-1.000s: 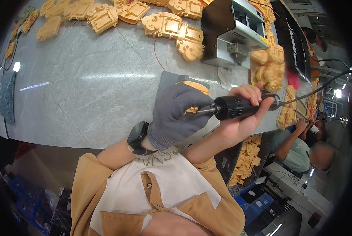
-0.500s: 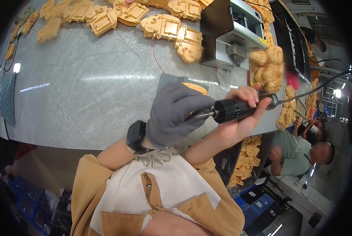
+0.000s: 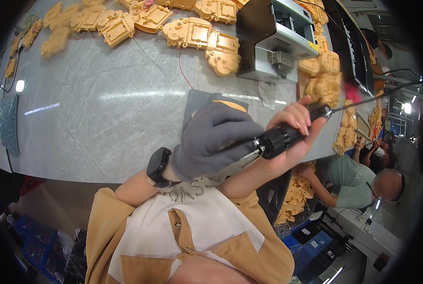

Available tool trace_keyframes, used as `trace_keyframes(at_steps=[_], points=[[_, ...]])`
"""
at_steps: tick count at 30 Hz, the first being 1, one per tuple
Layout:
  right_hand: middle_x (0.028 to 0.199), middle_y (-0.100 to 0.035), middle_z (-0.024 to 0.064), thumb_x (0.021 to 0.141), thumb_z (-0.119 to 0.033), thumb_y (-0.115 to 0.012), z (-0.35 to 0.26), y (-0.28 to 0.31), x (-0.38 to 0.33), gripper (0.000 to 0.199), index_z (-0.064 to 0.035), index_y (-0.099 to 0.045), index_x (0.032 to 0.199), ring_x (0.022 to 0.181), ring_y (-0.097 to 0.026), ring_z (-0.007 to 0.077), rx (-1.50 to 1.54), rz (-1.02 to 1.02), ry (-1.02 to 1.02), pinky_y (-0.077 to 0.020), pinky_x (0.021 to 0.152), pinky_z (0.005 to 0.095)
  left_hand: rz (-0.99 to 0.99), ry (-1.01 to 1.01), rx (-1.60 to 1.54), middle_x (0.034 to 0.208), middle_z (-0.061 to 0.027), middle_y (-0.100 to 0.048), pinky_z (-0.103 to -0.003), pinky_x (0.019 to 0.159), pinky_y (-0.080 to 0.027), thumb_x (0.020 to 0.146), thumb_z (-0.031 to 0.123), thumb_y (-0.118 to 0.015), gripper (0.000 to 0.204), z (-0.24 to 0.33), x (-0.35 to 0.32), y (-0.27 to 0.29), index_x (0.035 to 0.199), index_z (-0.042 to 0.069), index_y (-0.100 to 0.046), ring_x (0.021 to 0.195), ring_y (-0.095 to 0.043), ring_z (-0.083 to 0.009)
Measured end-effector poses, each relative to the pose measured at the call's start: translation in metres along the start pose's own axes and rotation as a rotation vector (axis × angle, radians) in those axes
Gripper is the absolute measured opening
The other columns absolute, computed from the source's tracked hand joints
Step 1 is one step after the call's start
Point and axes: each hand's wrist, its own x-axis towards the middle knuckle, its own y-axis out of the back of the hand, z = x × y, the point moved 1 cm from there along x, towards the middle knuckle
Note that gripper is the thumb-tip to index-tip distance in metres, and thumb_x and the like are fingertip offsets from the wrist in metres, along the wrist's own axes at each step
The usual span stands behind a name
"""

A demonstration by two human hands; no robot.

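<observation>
My left hand (image 3: 216, 139), in a grey glove, is closed over a tan plastic part (image 3: 230, 104) that peeks out above the fingers; a black watch sits on that wrist. My bare right hand (image 3: 294, 130) grips a black electric screwdriver (image 3: 287, 135) with its cable running up to the right. The driver's metal bit points left and down, its tip at the gloved hand. Both hands work over a dark grey mat (image 3: 199, 102) at the near edge of the grey table (image 3: 102, 118).
Several tan plastic housings (image 3: 192, 31) lie along the table's far side, with more piled at the right (image 3: 325, 85). A grey and black box machine (image 3: 275, 40) stands behind the hands. A thin red wire (image 3: 180, 61) crosses the table. Another person (image 3: 362, 177) bends over tan parts at lower right.
The right hand and screwdriver have shifted slightly, the bit staying at the gloved left hand. The person at the right has leaned further down.
</observation>
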Motion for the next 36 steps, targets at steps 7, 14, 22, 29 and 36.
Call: trace_keyframes(at_steps=[7, 14, 22, 29, 36], points=[[0.072, -0.041, -0.0006, 0.088, -0.023, -0.055, 0.003, -0.002, -0.002, 0.04, 0.0003, -0.041, 0.118, 0.06, -0.045, 0.0073, 0.059, -0.041, -0.08, -0.0378, 0.063, 0.0248, -0.014, -0.193, 0.142, 0.089, -0.0033, -0.058, -0.032, 0.07, -0.043, 0.06, 0.012, -0.074, 0.033, 0.01, 0.002, 0.01, 0.091, 0.013, -0.063, 0.079, -0.055, -0.022], [0.07, -0.042, -0.001, 0.085, -0.017, -0.057, 0.003, 0.0, -0.002, 0.041, 0.003, -0.04, 0.117, 0.057, -0.045, 0.0069, 0.033, -0.03, -0.118, -0.0384, 0.061, 0.0232, -0.066, -0.201, 0.207, 0.088, -0.0013, -0.057, -0.035, 0.072, -0.043, 0.056, 0.014, -0.075, 0.033, 0.016, 0.005, 0.011, 0.087, 0.015, -0.064, 0.079, -0.055, -0.0217], [0.071, -0.042, -0.0008, 0.088, -0.021, -0.053, 0.001, 0.001, -0.002, 0.038, 0.0, -0.043, 0.118, 0.059, -0.044, 0.0073, 0.037, -0.003, -0.08, -0.038, 0.062, 0.0246, -0.051, -0.19, 0.203, 0.089, -0.0003, -0.057, -0.034, 0.073, -0.043, 0.057, 0.013, -0.075, 0.032, 0.01, 0.003, 0.011, 0.087, 0.016, -0.064, 0.079, -0.055, -0.0217], [0.071, -0.042, -0.0013, 0.088, -0.021, -0.054, 0.0, 0.002, -0.001, 0.037, -0.0001, -0.043, 0.117, 0.059, -0.044, 0.0068, 0.061, 0.003, -0.126, -0.0381, 0.061, 0.024, -0.096, -0.161, 0.154, 0.085, 0.0004, -0.057, -0.034, 0.073, -0.043, 0.058, 0.013, -0.075, 0.03, 0.011, 0.006, 0.012, 0.085, 0.016, -0.063, 0.079, -0.055, -0.0213], [0.071, -0.043, -0.0011, 0.088, -0.02, -0.053, 0.004, 0.002, 0.0, 0.037, 0.0002, -0.043, 0.117, 0.059, -0.044, 0.0068, 0.072, 0.018, -0.121, -0.0377, 0.061, 0.0236, -0.1, -0.169, 0.105, 0.084, -0.0006, -0.055, -0.035, 0.074, -0.044, 0.059, 0.011, -0.074, 0.032, 0.008, 0.005, 0.01, 0.087, 0.015, -0.062, 0.08, -0.055, -0.0219]])
